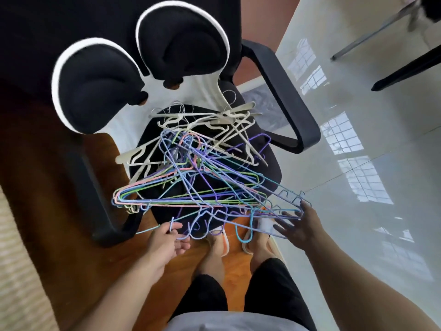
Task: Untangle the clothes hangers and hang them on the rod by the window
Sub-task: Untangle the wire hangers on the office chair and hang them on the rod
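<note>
On my left, the black armrest (95, 187) of the office chair (167, 51) frames the seat. My left hand (167, 240) reaches under the near edge of the pile, thumb and fingers pinching a light blue wire hanger (152, 228). The tangle of coloured wire hangers (195, 187) lies across the seat, overhanging its front, with cream plastic hangers (210, 125) heaped behind. To the right, my right hand (298, 225) has fingers spread straight, tips touching the tangle's right corner, above the glossy white floor (358, 115).
</note>
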The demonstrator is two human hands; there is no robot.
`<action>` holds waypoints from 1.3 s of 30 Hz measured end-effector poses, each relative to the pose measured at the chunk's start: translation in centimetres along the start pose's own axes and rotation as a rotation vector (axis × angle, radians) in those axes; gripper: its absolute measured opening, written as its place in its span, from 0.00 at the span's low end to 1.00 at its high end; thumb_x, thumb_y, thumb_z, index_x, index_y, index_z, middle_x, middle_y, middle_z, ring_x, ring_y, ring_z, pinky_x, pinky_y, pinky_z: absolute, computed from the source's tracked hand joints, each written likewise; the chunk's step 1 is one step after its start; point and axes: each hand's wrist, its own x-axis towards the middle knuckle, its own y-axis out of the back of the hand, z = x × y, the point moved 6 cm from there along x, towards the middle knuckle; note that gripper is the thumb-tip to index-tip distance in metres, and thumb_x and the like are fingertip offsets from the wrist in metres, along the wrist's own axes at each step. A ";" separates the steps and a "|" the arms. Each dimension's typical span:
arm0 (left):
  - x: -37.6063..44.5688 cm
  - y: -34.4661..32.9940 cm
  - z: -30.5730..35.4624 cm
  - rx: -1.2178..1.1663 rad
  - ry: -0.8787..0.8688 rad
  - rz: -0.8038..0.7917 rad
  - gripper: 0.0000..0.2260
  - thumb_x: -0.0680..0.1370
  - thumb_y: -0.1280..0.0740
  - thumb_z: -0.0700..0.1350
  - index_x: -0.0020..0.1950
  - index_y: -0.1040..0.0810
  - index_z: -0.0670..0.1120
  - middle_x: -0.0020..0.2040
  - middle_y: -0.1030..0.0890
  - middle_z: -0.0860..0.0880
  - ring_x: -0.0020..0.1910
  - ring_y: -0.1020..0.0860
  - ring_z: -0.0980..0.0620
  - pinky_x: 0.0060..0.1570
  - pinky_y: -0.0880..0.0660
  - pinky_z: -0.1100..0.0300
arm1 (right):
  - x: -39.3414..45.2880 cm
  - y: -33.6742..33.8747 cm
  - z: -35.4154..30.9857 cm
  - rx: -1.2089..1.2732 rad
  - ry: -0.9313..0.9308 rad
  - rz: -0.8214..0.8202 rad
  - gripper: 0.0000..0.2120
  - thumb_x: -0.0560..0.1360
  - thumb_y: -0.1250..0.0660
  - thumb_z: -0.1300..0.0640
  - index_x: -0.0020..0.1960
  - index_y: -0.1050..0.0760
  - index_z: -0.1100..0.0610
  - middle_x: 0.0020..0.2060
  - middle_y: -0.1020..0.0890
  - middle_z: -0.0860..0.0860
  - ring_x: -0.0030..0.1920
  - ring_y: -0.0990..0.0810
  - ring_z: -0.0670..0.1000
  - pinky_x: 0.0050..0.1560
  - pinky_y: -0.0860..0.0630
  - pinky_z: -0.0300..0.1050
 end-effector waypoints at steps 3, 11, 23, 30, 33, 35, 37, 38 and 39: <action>0.6 1.1 1.0 -0.070 -0.007 0.072 0.13 0.84 0.45 0.33 0.62 0.25 0.41 0.49 0.17 0.35 0.35 0.19 0.46 0.35 0.23 0.59 | 0.1 -2.4 -0.3 0.017 0.056 -0.016 0.12 0.84 0.42 0.47 0.59 0.28 0.55 0.55 0.22 0.57 0.55 0.20 0.61 0.61 0.22 0.63; 3.2 4.7 5.1 -0.244 -0.023 0.172 0.14 0.82 0.41 0.31 0.65 0.27 0.43 0.50 0.20 0.39 0.37 0.19 0.46 0.39 0.24 0.57 | -2.7 -13.7 -5.1 -0.180 0.221 -0.176 0.14 0.84 0.47 0.61 0.47 0.24 0.61 0.36 0.20 0.57 0.28 0.21 0.58 0.29 0.20 0.54; 1.2 2.9 3.1 -0.275 -0.049 0.164 0.11 0.87 0.45 0.43 0.65 0.26 0.45 0.51 0.18 0.39 0.37 0.18 0.47 0.40 0.22 0.55 | -2.0 -6.4 -1.7 -0.473 0.213 -0.132 0.13 0.76 0.26 0.55 0.59 0.20 0.58 0.53 0.17 0.56 0.51 0.17 0.56 0.49 0.17 0.47; -0.1 4.0 2.9 -0.216 -0.161 0.261 0.13 0.87 0.46 0.45 0.65 0.24 0.47 0.48 0.16 0.41 0.34 0.18 0.50 0.40 0.21 0.55 | -4.3 -6.3 -1.5 -0.615 0.477 0.117 0.13 0.81 0.35 0.57 0.65 0.26 0.54 0.50 0.16 0.57 0.37 0.13 0.57 0.49 0.16 0.60; -1.8 4.9 3.1 -0.161 -0.268 0.410 0.14 0.87 0.47 0.46 0.64 0.23 0.47 0.45 0.16 0.42 0.28 0.20 0.54 0.39 0.20 0.53 | -6.0 -6.8 -1.8 -0.684 0.619 0.148 0.17 0.81 0.34 0.58 0.69 0.27 0.52 0.53 0.18 0.53 0.37 0.14 0.55 0.46 0.15 0.57; -2.9 4.9 3.1 -0.214 -0.310 0.433 0.14 0.87 0.46 0.46 0.65 0.23 0.47 0.47 0.16 0.40 0.27 0.20 0.52 0.39 0.19 0.50 | -7.3 -7.2 -2.2 -0.709 0.734 0.180 0.16 0.80 0.34 0.57 0.67 0.25 0.51 0.51 0.20 0.49 0.36 0.14 0.54 0.44 0.15 0.57; -4.1 5.0 3.5 -0.271 -0.349 0.435 0.14 0.86 0.45 0.45 0.67 0.23 0.47 0.47 0.17 0.38 0.28 0.20 0.48 0.39 0.18 0.48 | -8.6 -8.0 -2.7 -0.721 0.849 0.161 0.09 0.78 0.34 0.53 0.58 0.21 0.48 0.48 0.17 0.50 0.35 0.15 0.53 0.43 0.16 0.59; -4.8 5.1 3.8 -0.293 -0.366 0.441 0.14 0.86 0.44 0.44 0.66 0.23 0.47 0.44 0.17 0.38 0.28 0.19 0.47 0.37 0.18 0.49 | -8.9 -8.4 -2.7 -0.709 0.855 0.120 0.06 0.78 0.34 0.52 0.53 0.21 0.49 0.48 0.16 0.53 0.34 0.15 0.53 0.42 0.15 0.58; -5.3 5.2 4.1 -0.318 -0.378 0.452 0.13 0.86 0.44 0.43 0.65 0.23 0.48 0.41 0.17 0.38 0.28 0.19 0.47 0.36 0.18 0.51 | -9.1 -8.8 -2.6 -0.699 0.825 0.063 0.05 0.78 0.34 0.52 0.51 0.20 0.51 0.47 0.16 0.55 0.34 0.15 0.53 0.41 0.15 0.56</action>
